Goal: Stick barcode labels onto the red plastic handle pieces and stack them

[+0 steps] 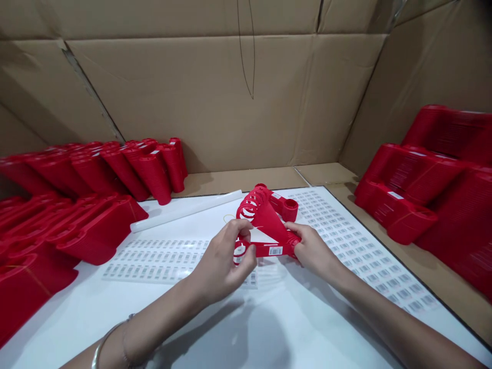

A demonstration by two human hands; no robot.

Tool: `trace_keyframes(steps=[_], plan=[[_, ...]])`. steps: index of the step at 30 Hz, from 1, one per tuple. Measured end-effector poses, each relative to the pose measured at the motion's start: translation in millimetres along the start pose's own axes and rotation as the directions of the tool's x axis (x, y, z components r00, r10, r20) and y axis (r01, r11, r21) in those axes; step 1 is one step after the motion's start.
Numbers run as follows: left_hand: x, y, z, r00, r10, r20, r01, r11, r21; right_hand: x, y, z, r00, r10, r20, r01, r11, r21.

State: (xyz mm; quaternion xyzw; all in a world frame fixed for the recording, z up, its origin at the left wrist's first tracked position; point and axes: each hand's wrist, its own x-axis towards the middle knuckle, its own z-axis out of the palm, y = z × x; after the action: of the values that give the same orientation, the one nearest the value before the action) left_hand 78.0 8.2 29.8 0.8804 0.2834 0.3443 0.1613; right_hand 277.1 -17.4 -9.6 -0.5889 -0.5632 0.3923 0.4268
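Observation:
Over the white board, a bundle of flat red pieces with ring-shaped ends is fanned out between my hands. My right hand grips its right end, where the pieces are pressed together. My left hand is at the left end, thumb and fingers closed around the ring of the nearest piece, which stands apart from the others. That piece carries a small white barcode label. Behind the fan, another part with a round end shows, partly hidden.
Barcode label sheets lie on the white board, one at right, one at left. Beyond is a white roll. Red stacks stand left and right. Cardboard walls enclose the back; a thin wire loop hangs there.

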Motion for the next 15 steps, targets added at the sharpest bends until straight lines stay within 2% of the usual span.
trace_keyframes(steps=[3, 7, 11, 13, 15], plan=[[5, 3, -3.7, 0.997, -0.066, 0.036, 0.066, 0.998, 0.001, -3, -1, 2, 0.997, -0.014, 0.072, 0.016, 1.0, -0.019], [11, 2, -12.4, 0.992, -0.056, 0.113, 0.056, 0.998, -0.002, -9, -5, 4, 0.984, -0.037, 0.172, 0.051, 0.996, -0.077], [17, 0, -22.6, 0.977, -0.073, 0.203, 0.084, 0.995, -0.049, -13, -8, 5, 0.976, -0.04, 0.216, 0.078, 0.983, -0.168], [20, 0, -26.5, 0.971, -0.115, 0.209, 0.136, 0.987, -0.089, -14, -10, 5, 0.975, -0.022, 0.219, 0.072, 0.972, -0.223], [21, 3, -28.3, 0.958, -0.208, 0.196, 0.241, 0.956, -0.165, -15, -12, 5, 0.979, 0.007, 0.203, 0.055, 0.954, -0.294]])
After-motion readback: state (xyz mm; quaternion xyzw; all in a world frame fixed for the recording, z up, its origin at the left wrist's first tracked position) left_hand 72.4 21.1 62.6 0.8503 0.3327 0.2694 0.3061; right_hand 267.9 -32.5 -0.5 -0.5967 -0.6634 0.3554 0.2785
